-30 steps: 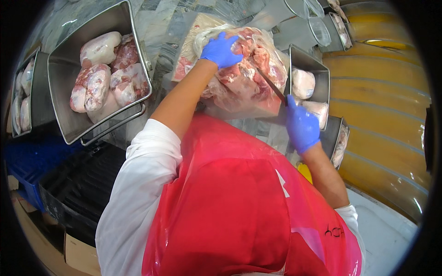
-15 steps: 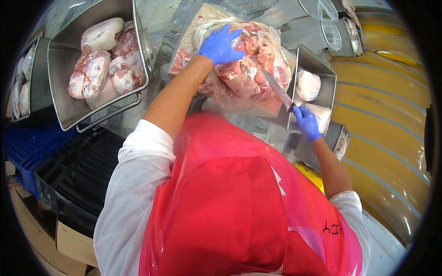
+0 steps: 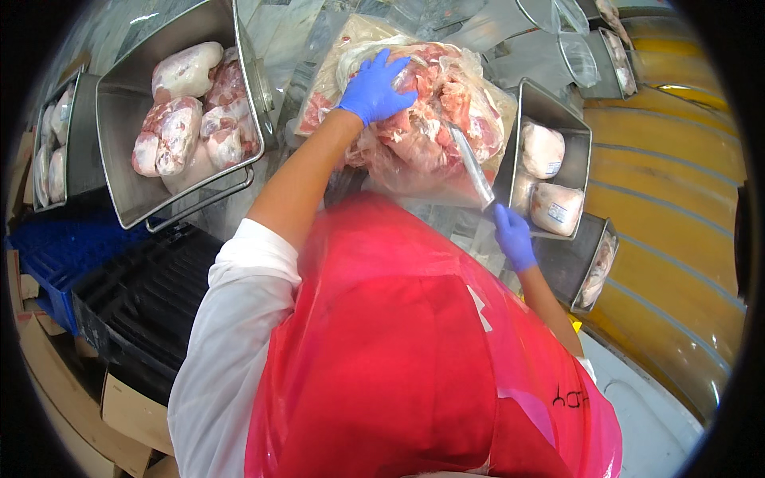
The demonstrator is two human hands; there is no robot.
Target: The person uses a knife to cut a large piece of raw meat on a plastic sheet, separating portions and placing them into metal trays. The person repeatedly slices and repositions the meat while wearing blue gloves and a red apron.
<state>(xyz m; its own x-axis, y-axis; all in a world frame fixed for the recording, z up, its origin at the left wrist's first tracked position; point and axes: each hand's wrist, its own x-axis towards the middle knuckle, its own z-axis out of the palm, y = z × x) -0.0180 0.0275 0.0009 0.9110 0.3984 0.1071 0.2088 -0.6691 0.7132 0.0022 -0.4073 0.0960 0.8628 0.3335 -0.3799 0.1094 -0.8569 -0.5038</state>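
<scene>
A large pile of raw meat lies on clear plastic sheeting over an open cardboard box. My left hand, in a blue glove, rests on the upper left of the meat with its fingers spread, holding nothing. In my right hand, also gloved in blue, is the handle of a long-bladed knife. The blade slants up and left from my fist, and its tip meets the right side of the meat. Most of the handle is hidden by my fingers.
A deep metal bin with wrapped meat pieces stands at the left, another beyond it. Close on the right is a metal tub with wrapped pieces. Black and blue pallets sit lower left; yellowish ribbed curtain strips hang far right.
My right hand has drawn the knife down and slightly left, toward my body. My left hand stays on the meat. The view has shifted slightly.
</scene>
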